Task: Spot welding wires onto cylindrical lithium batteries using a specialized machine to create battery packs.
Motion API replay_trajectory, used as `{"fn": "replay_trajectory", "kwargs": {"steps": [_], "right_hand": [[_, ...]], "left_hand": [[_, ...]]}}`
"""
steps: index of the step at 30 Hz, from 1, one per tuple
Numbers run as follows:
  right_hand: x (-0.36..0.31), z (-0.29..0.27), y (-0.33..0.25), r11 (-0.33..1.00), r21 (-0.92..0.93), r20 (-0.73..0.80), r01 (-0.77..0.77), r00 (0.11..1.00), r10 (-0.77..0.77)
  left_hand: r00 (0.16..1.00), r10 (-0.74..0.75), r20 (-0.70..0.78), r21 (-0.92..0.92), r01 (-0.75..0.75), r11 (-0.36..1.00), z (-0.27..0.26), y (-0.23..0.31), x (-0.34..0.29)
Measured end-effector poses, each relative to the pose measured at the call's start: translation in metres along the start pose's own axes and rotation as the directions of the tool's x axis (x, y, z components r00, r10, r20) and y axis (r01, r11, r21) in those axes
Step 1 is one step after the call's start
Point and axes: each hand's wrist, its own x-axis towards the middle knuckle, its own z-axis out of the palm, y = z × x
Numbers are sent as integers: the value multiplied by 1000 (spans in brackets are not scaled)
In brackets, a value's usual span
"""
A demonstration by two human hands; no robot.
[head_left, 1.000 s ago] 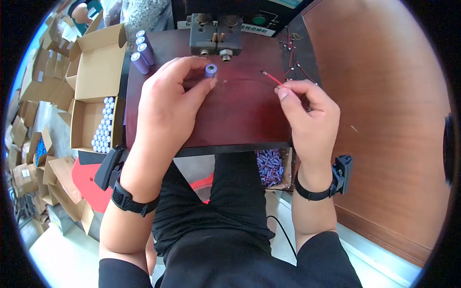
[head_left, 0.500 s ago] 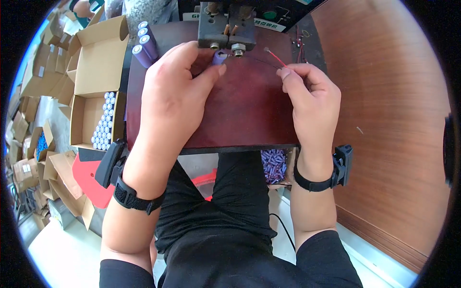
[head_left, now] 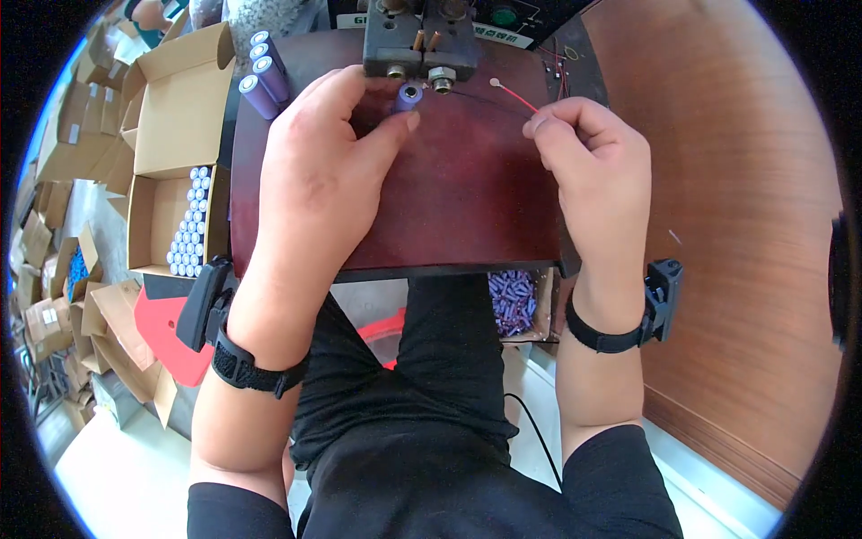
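Note:
My left hand (head_left: 328, 157) pinches a purple cylindrical battery cell (head_left: 409, 97) between thumb and fingers, its end facing up, just below the spot welder's head (head_left: 420, 45). At the far right of the table, my right hand (head_left: 593, 148) has thumb and forefinger closed on a red wire (head_left: 518, 97). That wire's free end carries a small pale tab and points up and left. A thin dark wire (head_left: 480, 101) runs from beside the cell toward my right fingers. Several more purple cells (head_left: 262, 79) stand upright past my left hand.
A dark red tabletop (head_left: 467, 198) lies under my hands. To the left, an open cardboard box (head_left: 148, 225) holds rows of cells. Below the table's front edge sits a box of small purple cells (head_left: 514, 301). A wooden panel (head_left: 736, 225) borders the right side.
My right hand has shifted right with the red wire, drawing it a little farther from the cell. The cell in my left hand has tilted so its end shows more.

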Motion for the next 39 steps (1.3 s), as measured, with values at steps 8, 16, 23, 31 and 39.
{"fn": "replay_trajectory", "kwargs": {"steps": [8,16,23,31,39], "right_hand": [[6,-9,-6,999,-40,61,26,998,-24],[8,-9,-11,990,-134,66,53,997,-45],[10,-7,-11,987,-151,86,59,995,-46],[11,-8,-7,989,-137,103,56,994,-42],[2,3,16,988,18,-88,154,985,-152]], "left_hand": [[1000,-1,-30,-48,0,999,2,4,1],[999,-35,-32,-79,33,996,6,-3,1],[1000,11,-12,-46,-12,999,3,-4,3],[997,-70,-8,-80,69,994,1,7,3],[991,-130,35,-83,132,988,-1,14,2]]}}
